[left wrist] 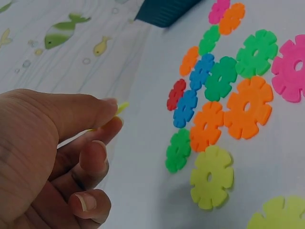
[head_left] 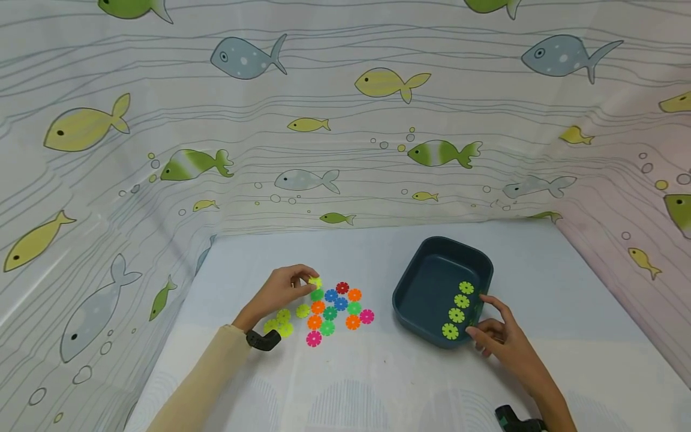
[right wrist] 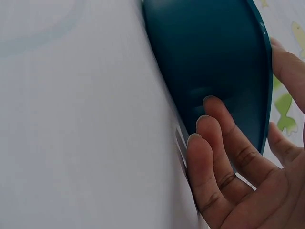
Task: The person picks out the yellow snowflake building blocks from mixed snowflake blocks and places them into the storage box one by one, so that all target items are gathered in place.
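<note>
My left hand (head_left: 286, 284) pinches a yellow flower-shaped plastic disc (head_left: 315, 281) between thumb and fingertips. In the left wrist view that disc (left wrist: 122, 108) shows edge-on, mostly hidden by the fingers. Below it lies a cluster of notched discs in red, blue, orange (head_left: 353, 322), green (head_left: 327, 327) and pink (head_left: 314, 339). Loose yellow discs (head_left: 284, 329) lie nearest the left wrist. On the right, my right hand (head_left: 499, 336) holds the side of a dark blue tray (head_left: 426, 270), several fingers against its outer wall (right wrist: 205, 57). Inside, several yellow-green discs (head_left: 456, 315) form a row along the right side.
The white table (head_left: 367, 384) reaches back to a hanging fish-print curtain (head_left: 335, 150), which also encloses both sides. Black straps with small devices sit on the left wrist (head_left: 263, 340) and right wrist (head_left: 518, 421).
</note>
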Available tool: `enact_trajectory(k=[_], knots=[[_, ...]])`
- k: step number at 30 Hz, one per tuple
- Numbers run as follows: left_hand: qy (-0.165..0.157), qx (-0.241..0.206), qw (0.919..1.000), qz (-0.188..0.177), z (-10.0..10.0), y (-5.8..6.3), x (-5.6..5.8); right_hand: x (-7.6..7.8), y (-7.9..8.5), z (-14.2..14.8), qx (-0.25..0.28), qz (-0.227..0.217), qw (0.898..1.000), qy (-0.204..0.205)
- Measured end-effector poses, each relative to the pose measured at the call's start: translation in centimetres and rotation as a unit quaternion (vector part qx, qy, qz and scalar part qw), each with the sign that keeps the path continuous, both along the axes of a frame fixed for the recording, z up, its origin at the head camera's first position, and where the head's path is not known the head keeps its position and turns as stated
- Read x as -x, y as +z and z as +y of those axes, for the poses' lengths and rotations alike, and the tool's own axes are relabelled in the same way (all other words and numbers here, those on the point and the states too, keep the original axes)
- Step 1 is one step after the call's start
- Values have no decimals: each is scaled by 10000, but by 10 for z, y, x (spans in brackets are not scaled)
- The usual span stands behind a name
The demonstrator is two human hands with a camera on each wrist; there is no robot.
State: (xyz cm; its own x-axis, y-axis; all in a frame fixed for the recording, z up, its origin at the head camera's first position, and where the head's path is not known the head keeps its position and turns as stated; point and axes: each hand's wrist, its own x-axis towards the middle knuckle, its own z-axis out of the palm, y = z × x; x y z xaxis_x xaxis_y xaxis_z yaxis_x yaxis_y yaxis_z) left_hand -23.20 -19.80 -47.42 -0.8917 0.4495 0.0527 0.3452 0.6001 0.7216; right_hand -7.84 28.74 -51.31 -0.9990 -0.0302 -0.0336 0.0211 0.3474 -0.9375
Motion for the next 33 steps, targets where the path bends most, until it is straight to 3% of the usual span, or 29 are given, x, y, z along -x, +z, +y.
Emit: enact_trajectory(k=[33], knots=[[-931, -74, 9952, 279, 62, 19, 21, 0, 0, 1, 39, -94, 9999, -49]])
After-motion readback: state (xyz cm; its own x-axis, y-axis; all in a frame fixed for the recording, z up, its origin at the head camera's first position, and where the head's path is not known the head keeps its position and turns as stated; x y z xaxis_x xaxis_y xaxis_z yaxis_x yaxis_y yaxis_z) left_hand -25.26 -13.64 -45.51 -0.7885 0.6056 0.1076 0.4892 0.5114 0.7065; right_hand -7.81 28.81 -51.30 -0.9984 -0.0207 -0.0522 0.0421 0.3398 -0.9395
